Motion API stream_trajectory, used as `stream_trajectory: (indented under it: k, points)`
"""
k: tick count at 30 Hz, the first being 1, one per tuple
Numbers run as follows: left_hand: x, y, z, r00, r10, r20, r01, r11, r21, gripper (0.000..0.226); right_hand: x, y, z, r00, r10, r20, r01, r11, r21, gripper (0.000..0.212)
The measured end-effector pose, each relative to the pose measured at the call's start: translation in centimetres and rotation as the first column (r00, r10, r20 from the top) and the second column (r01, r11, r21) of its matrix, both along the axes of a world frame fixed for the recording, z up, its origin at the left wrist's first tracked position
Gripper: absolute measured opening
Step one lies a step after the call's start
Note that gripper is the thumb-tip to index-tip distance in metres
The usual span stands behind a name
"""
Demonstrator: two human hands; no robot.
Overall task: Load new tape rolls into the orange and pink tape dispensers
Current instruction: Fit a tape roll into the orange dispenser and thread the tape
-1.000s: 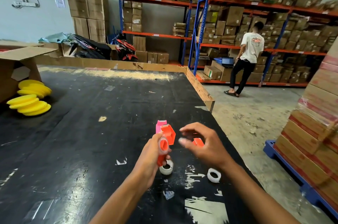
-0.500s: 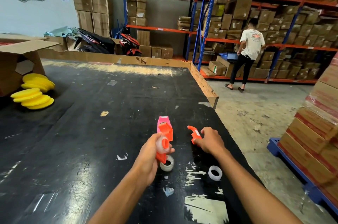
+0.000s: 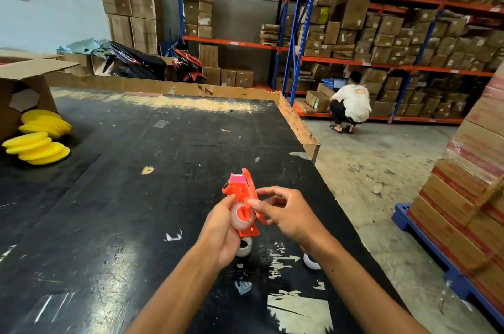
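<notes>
Orange dispenser (image 3: 240, 197) is up off the black table (image 3: 136, 211) with a clear tape roll (image 3: 241, 215) seated on its hub and the side cover going on; the pink dispenser (image 3: 235, 178), just behind it, looks not yet loaded. Left hand (image 3: 222, 232) grips the orange body around the roll. Right hand (image 3: 283, 213) pinches the cover (image 3: 252, 192) at the hub, other fingers loosely curled; two more rolls (image 3: 244, 247) sit on the table under the hands.
</notes>
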State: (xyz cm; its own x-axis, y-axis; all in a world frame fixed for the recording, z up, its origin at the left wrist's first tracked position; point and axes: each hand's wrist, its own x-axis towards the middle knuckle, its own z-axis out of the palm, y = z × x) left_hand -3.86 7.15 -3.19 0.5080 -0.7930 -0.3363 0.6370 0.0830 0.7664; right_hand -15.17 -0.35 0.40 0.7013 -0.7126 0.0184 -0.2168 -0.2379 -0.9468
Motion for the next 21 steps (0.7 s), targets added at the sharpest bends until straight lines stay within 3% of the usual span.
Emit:
stream_trajectory:
  k: [5, 14, 18, 21]
  points:
    - [0.5, 0.6, 0.1, 0.997, -0.036, -0.062, 0.031, 0.996, -0.084, 0.043, -0.1, 0.1, -0.1, 0.999, -0.008, 0.040, 0.009, 1.000, -0.027, 0.032]
    - [1.2, 1.0, 0.3, 1.000, -0.006, -0.017, 0.003, 0.984, -0.179, 0.044, -0.1, 0.9, 0.5, 0.994, 0.054, 0.095, -0.048, 0.997, -0.062, 0.034]
    - [1.2, 1.2, 0.5, 0.999, -0.025, -0.036, 0.017, 0.979, -0.201, 0.062, -0.2, 1.0, 0.7, 0.990, 0.065, 0.129, -0.058, 0.997, -0.060, 0.035]
    - [1.1, 1.2, 0.8, 0.995, -0.034, -0.096, 0.014, 0.979, -0.206, 0.056, -0.2, 1.2, 0.8, 0.989, 0.070, 0.131, -0.064, 0.996, -0.054, 0.033]
